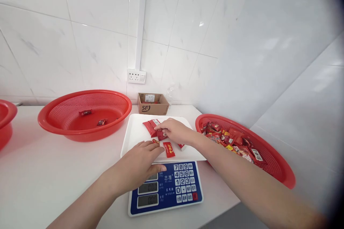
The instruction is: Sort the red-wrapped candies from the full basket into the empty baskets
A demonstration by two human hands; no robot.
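From where I stand, the work in hand looks to be sorting small packets on the white plastic tray [131, 130] of a blue-and-white electronic scale [168, 205]. The right hand [176, 130] reaches in from about four o'clock, fingers bent close together on a dark red wrapped packet [162, 135]; I can't tell whether it's pinched or merely touched. The left hand [142, 159] comes from seven o'clock, fairly flat, thumb well apart, fingertips by a little red-and-yellow packet [156, 141]. A glossy red packet [149, 127] lies at twelve on the tray, and a flat red packet with yellow lettering [169, 150] nearer five.

To my mind, the next move calls for a light fingertip pinch, keeping weight off the tray.

At three o'clock sits a red perforated plastic basket [287, 177] heaped with packets; the right forearm crosses in front of it. Another round red basket [92, 136], with a few packets, stands at ten, and a brown cardboard box [160, 109] at twelve, just behind the tray. The left hand partly hides the scale's displays.
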